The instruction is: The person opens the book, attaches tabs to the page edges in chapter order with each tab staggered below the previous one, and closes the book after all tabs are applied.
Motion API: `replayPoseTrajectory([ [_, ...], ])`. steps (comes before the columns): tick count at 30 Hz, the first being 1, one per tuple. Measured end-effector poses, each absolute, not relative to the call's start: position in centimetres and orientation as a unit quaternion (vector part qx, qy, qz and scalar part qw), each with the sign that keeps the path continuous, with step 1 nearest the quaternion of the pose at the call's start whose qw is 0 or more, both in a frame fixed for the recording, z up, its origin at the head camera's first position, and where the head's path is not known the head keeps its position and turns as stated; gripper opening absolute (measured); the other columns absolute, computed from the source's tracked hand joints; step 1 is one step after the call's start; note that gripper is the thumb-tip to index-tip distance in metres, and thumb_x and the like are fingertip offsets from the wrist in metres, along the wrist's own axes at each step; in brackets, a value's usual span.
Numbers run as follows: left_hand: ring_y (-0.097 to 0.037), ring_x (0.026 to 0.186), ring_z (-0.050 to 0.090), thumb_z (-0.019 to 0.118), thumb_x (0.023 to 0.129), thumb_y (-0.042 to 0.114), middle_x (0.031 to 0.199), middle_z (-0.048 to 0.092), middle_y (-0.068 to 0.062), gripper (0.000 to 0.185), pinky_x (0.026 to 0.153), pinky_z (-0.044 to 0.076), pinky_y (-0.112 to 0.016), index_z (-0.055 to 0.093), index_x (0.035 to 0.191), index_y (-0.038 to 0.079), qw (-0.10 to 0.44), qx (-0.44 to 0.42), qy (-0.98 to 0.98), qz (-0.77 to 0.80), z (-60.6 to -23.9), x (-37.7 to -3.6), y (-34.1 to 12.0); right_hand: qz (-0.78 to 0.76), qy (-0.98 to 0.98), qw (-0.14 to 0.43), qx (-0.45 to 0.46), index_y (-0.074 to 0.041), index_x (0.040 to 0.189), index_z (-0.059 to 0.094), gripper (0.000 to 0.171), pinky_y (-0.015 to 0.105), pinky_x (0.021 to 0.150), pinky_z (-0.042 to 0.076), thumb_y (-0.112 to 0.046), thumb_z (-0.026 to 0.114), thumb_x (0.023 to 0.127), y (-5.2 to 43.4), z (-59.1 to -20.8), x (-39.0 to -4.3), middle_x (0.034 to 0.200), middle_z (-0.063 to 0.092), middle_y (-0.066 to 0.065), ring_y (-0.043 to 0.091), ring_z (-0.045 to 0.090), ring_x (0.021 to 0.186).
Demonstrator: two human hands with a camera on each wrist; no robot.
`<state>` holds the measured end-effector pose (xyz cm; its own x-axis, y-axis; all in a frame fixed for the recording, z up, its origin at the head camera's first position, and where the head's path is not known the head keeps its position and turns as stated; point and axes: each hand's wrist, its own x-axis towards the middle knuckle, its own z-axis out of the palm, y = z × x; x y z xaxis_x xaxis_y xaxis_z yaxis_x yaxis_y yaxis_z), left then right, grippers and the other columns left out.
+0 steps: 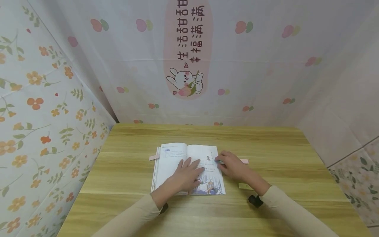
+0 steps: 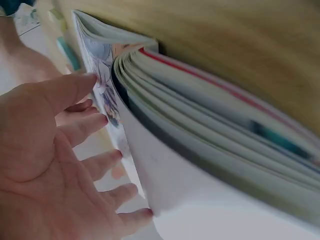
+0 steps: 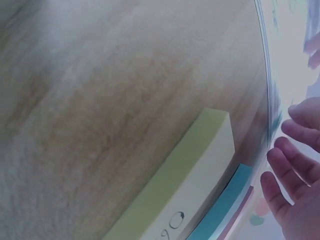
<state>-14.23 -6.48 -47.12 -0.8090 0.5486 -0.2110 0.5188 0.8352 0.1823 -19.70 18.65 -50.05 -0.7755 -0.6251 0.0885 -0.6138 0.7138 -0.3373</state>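
Left hand (image 1: 187, 174) lies flat, fingers straight, on open illustrated paperback book (image 1: 177, 158). Right hand (image 1: 232, 164) at its right edge; grip indeterminate. Wooden table (image 1: 281, 154) beneath.

Head view looks down toward 12 o'clock across the table (image 1: 266, 144); both wrist views sit close, sharing the book (image 1: 189, 164).

I see a light wooden table (image 1: 275, 154) set into a corner; floral sheeting (image 1: 38, 108) hangs left; a bunny-print curtain (image 1: 251, 65) behind. Right of it, perhaps tiled wall (image 1: 355, 131).
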Motion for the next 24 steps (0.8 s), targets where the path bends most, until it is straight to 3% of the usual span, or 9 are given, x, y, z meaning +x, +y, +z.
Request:
replayPoseTrajectory([
  [6, -0.044, 0.148, 0.018, 0.067, 0.096, 0.044, 0.163, 0.03, -0.012, 0.061, 0.113, 0.02, -0.066, 0.05, 0.152, 0.026, 0.134, 0.258, 0.953, 0.084, -47.0, -12.1, -9.2, -0.157, 0.922, 0.018, -0.353, 0.001, 0.133, 0.063, 0.04, 0.049, 0.101, 0.047, -0.022, 0.066, 0.101, 18.8, -50.0, -18.9, 0.134, 0.056, 0.019, 0.034, 0.056, 0.122],
  [11, -0.049, 0.147, 0.019, 0.065, 0.097, 0.046, 0.164, 0.027, -0.013, 0.062, 0.11, 0.027, -0.067, 0.047, 0.154, 0.027, 0.124, 0.259, 0.953, 0.1, -47.1, -11.2, -10.4, -0.126, 0.915, 0.017, -0.384, 0.005, 0.142, 0.054, 0.055, 0.052, 0.106, 0.041, -0.034, 0.059, 0.104, 19.0, -50.4, -17.7, 0.146, 0.049, 0.022, 0.039, 0.049, 0.133],
  [24, -0.051, 0.145, 0.022, 0.061, 0.099, 0.045, 0.164, 0.026, -0.013, 0.06, 0.105, 0.033, -0.068, 0.046, 0.155, 0.028, 0.104, 0.256, 0.957, 0.092, -48.0, -10.5, -10.3, -0.055, 0.916, 0.036, -0.395, 0.008, 0.152, 0.037, 0.072, 0.058, 0.109, 0.035, -0.048, 0.046, 0.106, 18.4, -50.7, -15.6, 0.159, 0.032, 0.024, 0.039, 0.034, 0.144],
])
